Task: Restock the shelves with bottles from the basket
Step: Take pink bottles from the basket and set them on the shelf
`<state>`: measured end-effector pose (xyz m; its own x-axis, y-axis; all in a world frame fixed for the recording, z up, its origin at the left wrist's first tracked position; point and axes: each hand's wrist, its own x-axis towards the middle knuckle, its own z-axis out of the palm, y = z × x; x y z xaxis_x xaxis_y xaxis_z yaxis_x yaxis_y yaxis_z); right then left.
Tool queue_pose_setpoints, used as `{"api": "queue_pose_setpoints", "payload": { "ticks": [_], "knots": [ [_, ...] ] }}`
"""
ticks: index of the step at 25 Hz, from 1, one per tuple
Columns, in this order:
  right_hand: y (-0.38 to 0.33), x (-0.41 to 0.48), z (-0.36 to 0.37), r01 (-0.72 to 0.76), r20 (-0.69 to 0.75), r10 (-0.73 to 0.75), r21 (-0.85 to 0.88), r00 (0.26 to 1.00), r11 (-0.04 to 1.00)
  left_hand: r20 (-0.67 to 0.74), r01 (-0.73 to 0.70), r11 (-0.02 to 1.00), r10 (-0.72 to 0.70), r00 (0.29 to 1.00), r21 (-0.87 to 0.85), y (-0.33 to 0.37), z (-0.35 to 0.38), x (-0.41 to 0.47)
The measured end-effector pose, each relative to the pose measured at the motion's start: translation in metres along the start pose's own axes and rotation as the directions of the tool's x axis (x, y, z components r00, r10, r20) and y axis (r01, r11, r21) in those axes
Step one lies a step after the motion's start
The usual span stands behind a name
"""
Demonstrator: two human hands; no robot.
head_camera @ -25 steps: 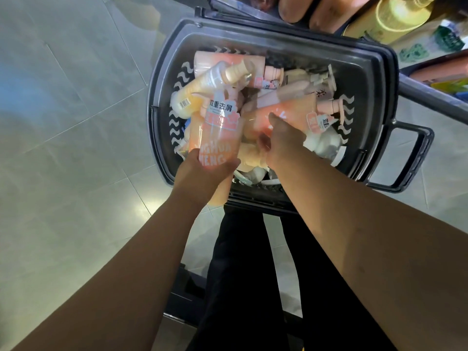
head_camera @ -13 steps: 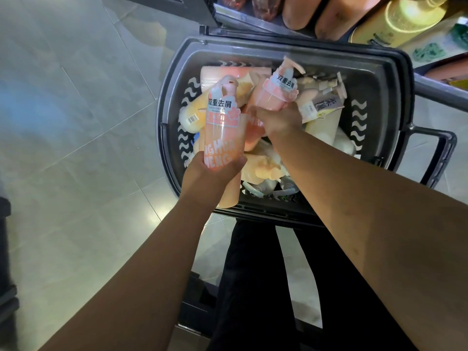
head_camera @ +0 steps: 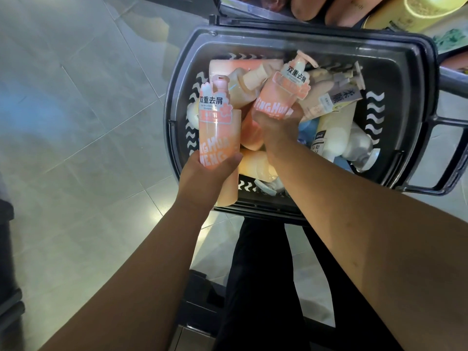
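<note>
A black plastic basket (head_camera: 395, 54) stands on the floor below me, filled with several pink, peach and cream pump bottles. My left hand (head_camera: 202, 178) grips a pink pump bottle (head_camera: 217, 127) upright over the basket's left rim. My right hand (head_camera: 276, 125) grips a second pink pump bottle (head_camera: 283, 97) of the same kind, tilted to the right and raised above the pile. A cream bottle (head_camera: 336, 130) and a peach bottle (head_camera: 245, 89) lie among the others in the basket.
Shelf edges with brown and yellow bottles (head_camera: 417, 8) run along the top right, just beyond the basket. The basket's handle (head_camera: 450, 153) sticks out to the right. Grey floor tiles (head_camera: 76, 122) spread to the left. My dark-trousered legs (head_camera: 266, 287) stand below the basket.
My right hand has pulled a second pink bottle out of the pile and raised it. The left hand has kept its bottle, lifting it slightly.
</note>
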<state>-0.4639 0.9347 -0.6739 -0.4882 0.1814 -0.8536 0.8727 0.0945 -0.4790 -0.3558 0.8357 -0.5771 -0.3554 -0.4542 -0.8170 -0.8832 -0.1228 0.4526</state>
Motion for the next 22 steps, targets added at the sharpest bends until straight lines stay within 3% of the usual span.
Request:
{"api": "queue_pose_setpoints", "payload": {
  "ticks": [8, 12, 17, 22],
  "knots": [
    [0.0, 0.005, 0.0, 0.012, 0.023, -0.011, -0.033, 1.0, 0.999, -0.025, 0.068, 0.996, -0.07, 0.997, -0.064, -0.01, -0.019, -0.003],
    [-0.016, -0.004, -0.017, 0.037, 0.057, -0.04, 0.043, 0.998, 0.998, -0.036, 0.083, 0.992, -0.087, 0.996, -0.096, -0.006, -0.029, -0.004],
    [-0.045, -0.051, -0.048, 0.055, 0.218, -0.058, 0.018, 0.974, 0.998, 0.009, 0.078, 0.99, -0.077, 0.997, -0.118, 0.023, -0.038, -0.022],
    [-0.082, -0.126, -0.084, 0.057, 0.334, -0.05, -0.011, 0.941, 0.998, 0.035, -0.013, 0.988, 0.018, 0.999, -0.151, 0.071, -0.044, -0.063]
  ]
}}
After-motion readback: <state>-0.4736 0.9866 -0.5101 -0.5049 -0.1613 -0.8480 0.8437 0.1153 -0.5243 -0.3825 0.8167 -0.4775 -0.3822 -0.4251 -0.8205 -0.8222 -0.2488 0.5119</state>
